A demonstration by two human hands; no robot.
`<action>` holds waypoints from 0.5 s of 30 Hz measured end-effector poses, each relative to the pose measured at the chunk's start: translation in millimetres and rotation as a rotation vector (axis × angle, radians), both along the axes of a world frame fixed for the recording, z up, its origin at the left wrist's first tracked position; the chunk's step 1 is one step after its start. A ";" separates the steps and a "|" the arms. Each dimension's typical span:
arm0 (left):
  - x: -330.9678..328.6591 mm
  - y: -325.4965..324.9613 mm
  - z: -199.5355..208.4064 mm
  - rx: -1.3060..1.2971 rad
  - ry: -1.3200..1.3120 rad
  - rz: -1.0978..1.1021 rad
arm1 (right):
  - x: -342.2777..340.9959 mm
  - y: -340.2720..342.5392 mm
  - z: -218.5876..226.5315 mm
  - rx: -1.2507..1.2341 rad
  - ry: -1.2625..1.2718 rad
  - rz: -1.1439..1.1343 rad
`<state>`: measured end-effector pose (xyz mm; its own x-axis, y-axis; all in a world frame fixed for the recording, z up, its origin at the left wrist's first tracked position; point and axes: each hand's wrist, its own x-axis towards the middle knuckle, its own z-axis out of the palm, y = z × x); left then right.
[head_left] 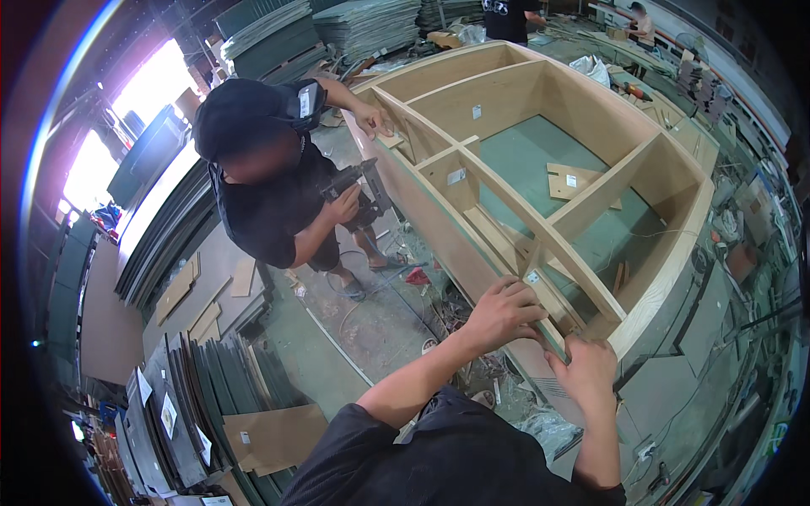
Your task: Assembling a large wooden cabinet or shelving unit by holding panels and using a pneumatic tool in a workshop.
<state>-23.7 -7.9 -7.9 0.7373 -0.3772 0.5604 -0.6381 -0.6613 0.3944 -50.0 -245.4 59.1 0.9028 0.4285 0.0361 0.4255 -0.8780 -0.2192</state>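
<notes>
A large curved wooden frame (540,230), divided into several compartments, fills the right half of the head view. Along its near left side runs a long board (439,232) with a green edge. My left hand (504,316) wraps over the top of this board near its close end. Just to the right, my right hand (584,369) grips the same board at the frame's near corner, its fingers curled over the edge. Thin wooden strips (498,240) lie inside the narrow compartment beside the board. A loose wooden piece (558,187) with a label rests within the large compartment.
Across the board, a co-worker (261,185) holds a black nail gun (369,181) in one hand and touches the frame's far end with the other. Stacked panels (367,29) stand behind; more dark panels (164,232) lie left. A hose (344,316) trails over the floor.
</notes>
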 end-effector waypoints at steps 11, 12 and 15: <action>-0.1 0.7 2.3 0.008 -0.002 -0.003 | -0.1 0.0 0.9 -0.011 -0.011 0.007; 0.0 0.6 2.3 0.007 0.000 -0.003 | 0.0 -0.1 0.8 -0.013 -0.010 0.007; 0.5 0.7 2.1 0.006 -0.001 -0.004 | -0.2 0.1 1.9 -0.002 -0.009 0.010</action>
